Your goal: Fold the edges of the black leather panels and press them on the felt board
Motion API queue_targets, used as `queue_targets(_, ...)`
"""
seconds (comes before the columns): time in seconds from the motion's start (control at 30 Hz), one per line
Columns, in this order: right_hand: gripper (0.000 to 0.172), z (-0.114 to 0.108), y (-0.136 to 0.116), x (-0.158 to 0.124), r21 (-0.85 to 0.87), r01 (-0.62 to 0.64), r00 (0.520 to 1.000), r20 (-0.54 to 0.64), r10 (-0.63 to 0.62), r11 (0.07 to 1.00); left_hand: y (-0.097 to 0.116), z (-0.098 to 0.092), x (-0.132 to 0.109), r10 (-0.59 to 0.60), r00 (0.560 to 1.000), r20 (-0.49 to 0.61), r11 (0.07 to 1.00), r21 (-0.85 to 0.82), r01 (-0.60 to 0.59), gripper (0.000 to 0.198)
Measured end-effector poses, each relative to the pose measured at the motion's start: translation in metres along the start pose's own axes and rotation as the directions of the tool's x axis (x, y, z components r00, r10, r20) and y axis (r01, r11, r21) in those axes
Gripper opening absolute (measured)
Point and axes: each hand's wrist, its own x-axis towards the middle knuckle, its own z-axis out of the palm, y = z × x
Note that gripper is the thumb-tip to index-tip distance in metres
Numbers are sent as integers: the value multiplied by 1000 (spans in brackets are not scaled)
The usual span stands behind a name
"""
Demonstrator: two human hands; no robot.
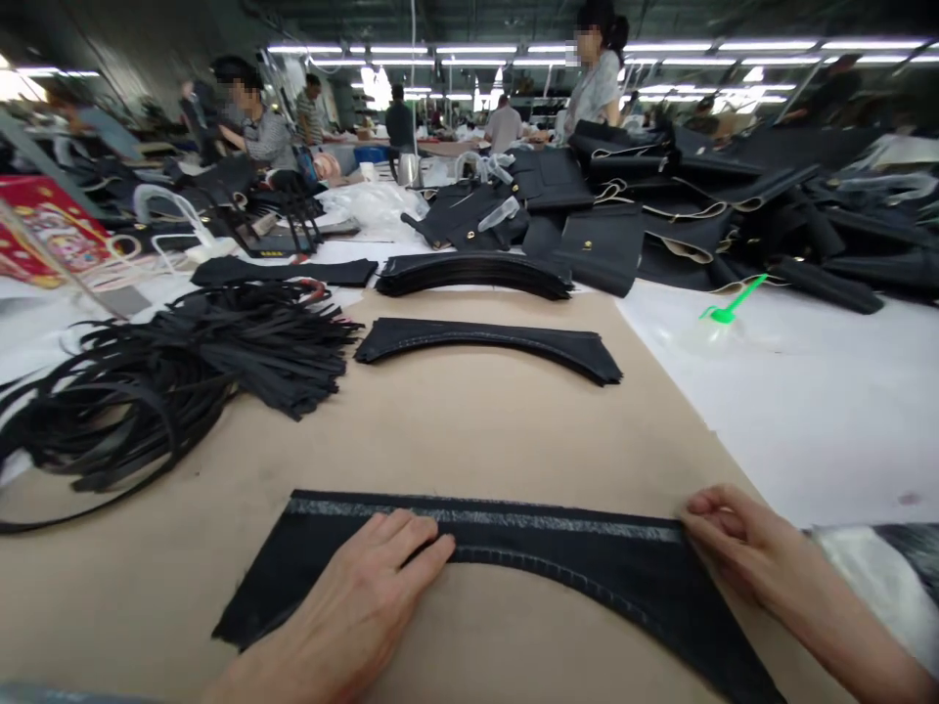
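Observation:
A black curved leather panel (pixel 514 528) lies on the brown paper in front of me, its arched edge towards me. A grey, whitish strip (pixel 484 515) runs along its straight far edge, and small nicks or stitches line the curve. My left hand (pixel 374 587) rests on the left half of the panel, fingers laid out over it. At the upper right corner my right hand (pixel 740 538) pinches the panel's edge between thumb and finger. Beyond lie a smaller-looking stack of curved black panels (pixel 488 337) and a thicker stack (pixel 473 274).
A heap of black strips (pixel 242 362) lies at left on the brown paper (pixel 499 430). Black bag parts (pixel 682 196) are piled at the back right. A bright green tool (pixel 726 313) stands on the white surface (pixel 799 411). Several people work farther back.

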Motion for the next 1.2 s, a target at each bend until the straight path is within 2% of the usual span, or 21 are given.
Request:
queue_targets(0.07,35,0,-11,0,-77,62,998,3,-62,995,2,-1,-1,-20,999,28,999,-26,20,39)
queue_targets(0.13,33,8,-36,-3,-138,237,971,14,-238,962,5,0,-1,-34,999,14,999,-31,35,39)
queue_targets(0.2,28,24,-70,-9,-95,471,879,133,-457,877,9,1,-2,-54,999,-4,998,-30,54,38)
queue_targets(0.27,22,44,-106,-12,-22,642,745,257,-616,767,12,3,-2,-81,997,-4,996,-26,81,37)
queue_targets(0.33,15,63,-136,-12,-13,736,639,345,-688,677,14,4,-1,-104,994,20,994,-21,104,35)
queue_targets(0.4,10,77,-157,-8,-46,782,581,413,-701,621,15,5,-1,-114,993,39,993,-11,114,33)
queue_targets(0.53,8,88,-177,-1,-133,824,537,493,-684,551,14,9,-3,-102,995,5,995,19,102,32)
queue_targets(0.73,5,91,-190,1,-210,865,488,568,-663,456,14,14,-8,-76,996,-52,995,56,79,34)
queue_targets(0.97,6,93,-193,3,-236,894,444,577,-685,380,13,17,-9,-92,996,-11,995,41,92,40)
queue_targets(1.2,9,95,-190,3,-246,905,425,570,-703,348,12,17,-12,-86,996,9,996,38,86,44)
